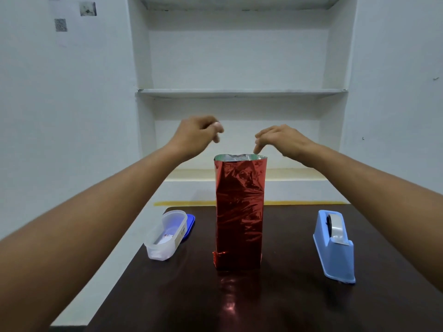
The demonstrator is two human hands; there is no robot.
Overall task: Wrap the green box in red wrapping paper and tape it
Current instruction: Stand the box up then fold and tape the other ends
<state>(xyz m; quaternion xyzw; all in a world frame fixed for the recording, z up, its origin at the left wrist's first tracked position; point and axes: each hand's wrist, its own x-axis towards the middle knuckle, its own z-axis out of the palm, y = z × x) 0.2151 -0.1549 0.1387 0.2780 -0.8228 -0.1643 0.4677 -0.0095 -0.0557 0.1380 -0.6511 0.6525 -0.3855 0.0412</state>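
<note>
Both hands (196,135) (280,137) above red wrapping paper (239,212) open rim.

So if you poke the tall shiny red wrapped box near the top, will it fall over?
Probably yes. The tall shiny red wrapped box stands upright on a narrow base on the dark wooden table, so a high push would likely tip it. Its crinkled foil looks thin and would likely dent, and may feel slippery.

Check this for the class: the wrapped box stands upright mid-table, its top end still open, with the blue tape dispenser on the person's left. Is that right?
Not quite. The head view shows the blue tape dispenser on the person's right; the clear plastic container sits on the left. The wrapped box does stand upright mid-table, top end open.
</note>
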